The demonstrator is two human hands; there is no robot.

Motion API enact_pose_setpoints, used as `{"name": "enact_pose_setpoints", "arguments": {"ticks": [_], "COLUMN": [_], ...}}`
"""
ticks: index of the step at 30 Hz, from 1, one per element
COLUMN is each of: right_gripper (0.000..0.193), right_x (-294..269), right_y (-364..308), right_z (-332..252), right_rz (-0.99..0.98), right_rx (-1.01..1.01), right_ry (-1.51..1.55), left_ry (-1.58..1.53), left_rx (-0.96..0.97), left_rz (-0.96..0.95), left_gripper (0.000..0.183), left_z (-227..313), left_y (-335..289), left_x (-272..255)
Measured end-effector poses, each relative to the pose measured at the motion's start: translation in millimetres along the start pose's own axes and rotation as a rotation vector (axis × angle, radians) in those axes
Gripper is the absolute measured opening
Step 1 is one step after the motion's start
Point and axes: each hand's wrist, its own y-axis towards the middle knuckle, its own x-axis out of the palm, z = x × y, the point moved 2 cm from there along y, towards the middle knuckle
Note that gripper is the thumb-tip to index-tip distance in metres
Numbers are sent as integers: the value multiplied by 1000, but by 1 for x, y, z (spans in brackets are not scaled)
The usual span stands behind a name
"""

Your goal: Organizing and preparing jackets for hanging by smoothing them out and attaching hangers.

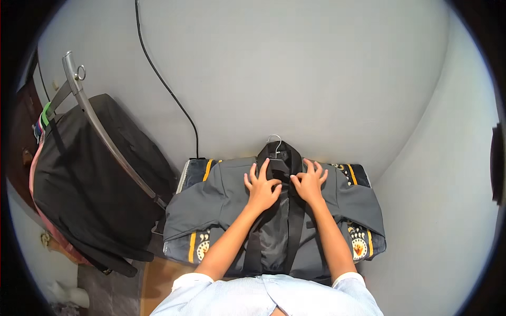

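Observation:
A dark grey jacket (200, 206) with a black collar and front bands lies face up, sleeves spread to both sides. Inside its neck opening sits a black hanger (278, 165), whose metal hook (274, 138) sticks up past the collar. My left hand (262, 188) rests on the left side of the collar with its fingers spread. Opposite it, my right hand (311, 183) touches the right collar edge, fingers also apart. The hanger's arms are hidden under the cloth. Between my hands the jacket front is parted, showing a shiny dark lining.
Beneath the jacket is a patterned dark cloth (199, 247) with yellow stripes, covering a raised surface against the grey wall (295, 68). To the left, dark garments (100, 174) hang from a curved-looking metal rack (100, 126). A black cable (168, 89) runs down the wall.

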Motion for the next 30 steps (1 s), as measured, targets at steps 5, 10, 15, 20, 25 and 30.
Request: {"name": "enact_pose_setpoints", "arguments": {"ticks": [5,10,15,20,25,30], "right_gripper": [38,56,56,57,39,45], "right_x": [-13,15,18,-20,-50,-57], "right_y": [3,-6,-5,-41,-135,-231], "right_z": [17,25,5,-27,-48,-70], "right_rz": [28,-124,-43,59,79,10], "right_rx": [74,57,50,111,196,395], "right_ry": [-64,-236,-284,-160,-10,-49], "left_ry": [28,243,373,190,60,25], "left_rx": [-78,-235,-144,-191,-232,-118], "left_rz": [121,-115,-73,33,-66,-190], "left_gripper": [43,62,73,50,27,35], "left_z": [-13,-3,-3,3,-2,2], "left_y": [-11,-43,-55,-65,-118,-181], "left_x": [-32,-18,13,-14,-77,-107]}}
